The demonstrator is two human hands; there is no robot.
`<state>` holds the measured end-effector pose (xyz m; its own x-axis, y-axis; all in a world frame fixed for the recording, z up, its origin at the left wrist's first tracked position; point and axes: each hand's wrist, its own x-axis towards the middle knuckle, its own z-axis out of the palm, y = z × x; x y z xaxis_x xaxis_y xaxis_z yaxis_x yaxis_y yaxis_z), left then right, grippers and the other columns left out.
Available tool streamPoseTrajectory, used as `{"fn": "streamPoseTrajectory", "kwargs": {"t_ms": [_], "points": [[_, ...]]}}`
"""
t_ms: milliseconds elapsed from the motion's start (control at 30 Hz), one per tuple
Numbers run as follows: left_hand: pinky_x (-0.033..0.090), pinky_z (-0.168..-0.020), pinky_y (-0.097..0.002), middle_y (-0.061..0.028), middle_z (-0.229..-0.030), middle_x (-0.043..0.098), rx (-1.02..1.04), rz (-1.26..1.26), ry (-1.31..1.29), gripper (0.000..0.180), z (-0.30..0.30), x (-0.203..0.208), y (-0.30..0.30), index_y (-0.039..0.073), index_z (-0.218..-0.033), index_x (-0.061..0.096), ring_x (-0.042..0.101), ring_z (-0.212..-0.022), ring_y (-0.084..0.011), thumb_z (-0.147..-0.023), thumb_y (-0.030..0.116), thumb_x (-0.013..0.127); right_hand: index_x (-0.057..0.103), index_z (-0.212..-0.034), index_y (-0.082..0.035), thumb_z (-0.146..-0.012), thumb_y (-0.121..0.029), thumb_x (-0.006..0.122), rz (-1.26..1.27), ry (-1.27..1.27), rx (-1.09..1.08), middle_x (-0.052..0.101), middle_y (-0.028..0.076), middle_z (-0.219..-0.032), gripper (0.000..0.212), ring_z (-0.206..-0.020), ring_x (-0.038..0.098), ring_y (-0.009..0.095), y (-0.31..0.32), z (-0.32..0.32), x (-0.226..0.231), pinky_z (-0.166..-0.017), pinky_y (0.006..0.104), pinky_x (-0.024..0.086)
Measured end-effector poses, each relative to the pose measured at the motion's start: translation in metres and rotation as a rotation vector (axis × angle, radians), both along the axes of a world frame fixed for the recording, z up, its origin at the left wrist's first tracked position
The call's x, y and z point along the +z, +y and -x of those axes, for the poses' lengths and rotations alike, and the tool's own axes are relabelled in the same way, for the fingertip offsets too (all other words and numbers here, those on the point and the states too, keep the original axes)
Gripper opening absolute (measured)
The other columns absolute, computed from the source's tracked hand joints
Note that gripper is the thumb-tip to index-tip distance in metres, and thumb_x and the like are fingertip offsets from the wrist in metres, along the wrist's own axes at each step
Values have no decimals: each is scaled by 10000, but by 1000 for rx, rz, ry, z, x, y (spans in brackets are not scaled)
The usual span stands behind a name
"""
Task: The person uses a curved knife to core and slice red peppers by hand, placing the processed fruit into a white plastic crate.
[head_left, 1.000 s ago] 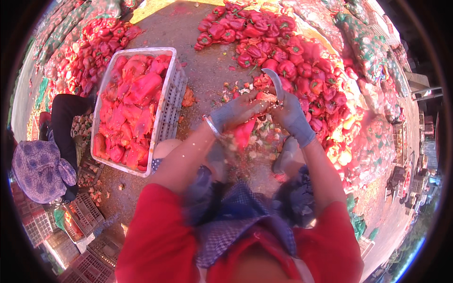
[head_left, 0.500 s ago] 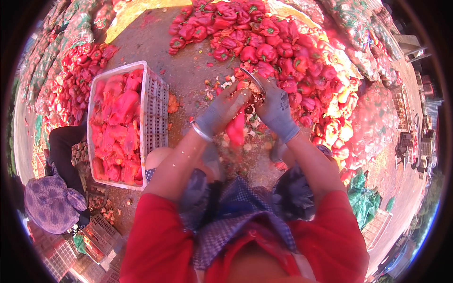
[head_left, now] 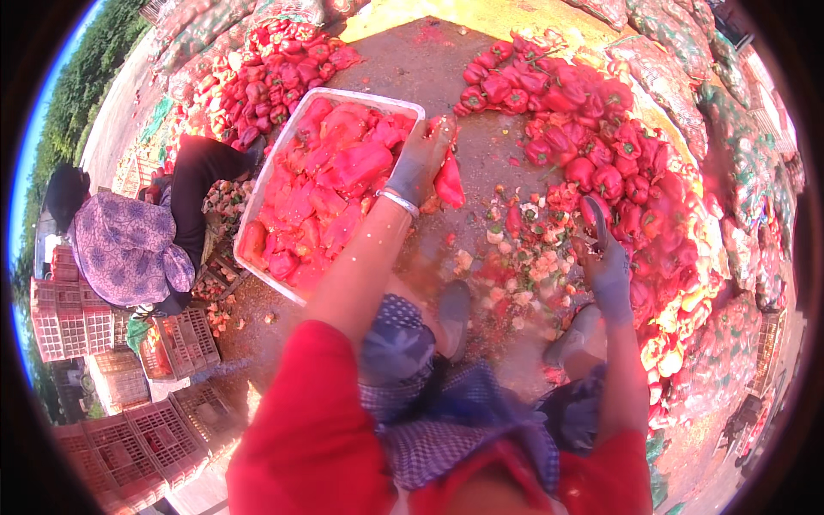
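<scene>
My left hand point(head_left: 415, 165), in a grey glove, is closed on a red bell pepper point(head_left: 448, 182) beside the right rim of a white plastic crate point(head_left: 371, 98). Split and opened red peppers point(head_left: 330, 184) fill that crate nearly to its top. On the other side, my gloved right hand point(head_left: 608, 273) grips a small curved knife point(head_left: 596, 220), its blade pointing up and away from me. The hand is close to a big heap of whole red bell peppers point(head_left: 608, 182). Pepper cores and scraps point(head_left: 524, 262) litter the ground between my hands.
Another person point(head_left: 133, 245) in patterned clothing sits at the left beside a second heap of peppers point(head_left: 275, 81). Stacked slatted crates point(head_left: 142, 446) stand at the lower left. Full mesh sacks point(head_left: 742, 142) line the right and far sides. My shoes point(head_left: 453, 319) rest near the scraps.
My hands, together at the pepper before, are now apart. The left has carried the pepper leftward to the crate; the right has drawn back with the knife. The view has turned left.
</scene>
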<state>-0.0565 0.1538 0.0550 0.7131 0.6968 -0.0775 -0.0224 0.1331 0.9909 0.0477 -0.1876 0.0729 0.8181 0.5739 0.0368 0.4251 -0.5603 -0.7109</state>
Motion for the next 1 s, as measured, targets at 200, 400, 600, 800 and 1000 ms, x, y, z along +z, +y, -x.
{"fn": "streamPoseTrajectory", "kwargs": {"t_ms": [200, 400, 600, 800, 1000], "points": [[472, -845, -338, -162, -1017, 617, 411, -552, 245, 502, 1, 2, 153, -34, -1176, 516, 579, -953, -231, -956, 409, 602, 630, -1156, 39, -858, -148, 735, -6, 87, -9, 692, 73, -928, 368, -806, 605, 119, -5, 9, 3, -715, 297, 502], [349, -1099, -473, -355, -1396, 362, -5, -1005, 921, 618, 8, -74, 172, -7, -1383, 391, 408, -1290, -490, -951, 405, 549, 581, -1260, 22, -842, -139, 736, 51, 245, -99, 688, 116, -1023, 475, -910, 625, 158, -10, 12, 9, -792, 305, 504], [301, -1133, -516, -368, -1485, 261, -117, -1027, 1044, 650, 2, -83, 159, 5, -1451, 297, 303, -1360, -533, -957, 364, 520, 610, -1206, 12, -837, -109, 716, -43, 253, -84, 669, 115, -802, 403, -745, 637, 148, -4, 10, 8, -677, 302, 496], [310, -1132, -495, -326, -1496, 290, -236, -1007, 1066, 634, 10, -87, 177, 12, -1460, 313, 297, -1387, -478, -960, 344, 517, 521, -1361, -53, -838, -54, 680, -62, 207, -98, 684, 107, -865, 546, -731, 639, 133, -3, 11, 9, -685, 306, 509], [295, -1150, -440, -256, -1492, 360, -297, -1045, 1187, 592, 8, -101, 202, 42, -1469, 341, 329, -1394, -417, -986, 368, 450, 484, -1408, -81, -863, -52, 654, 27, 306, -102, 699, 117, -975, 571, -801, 662, 145, -1, 9, 24, -722, 315, 521]]}}
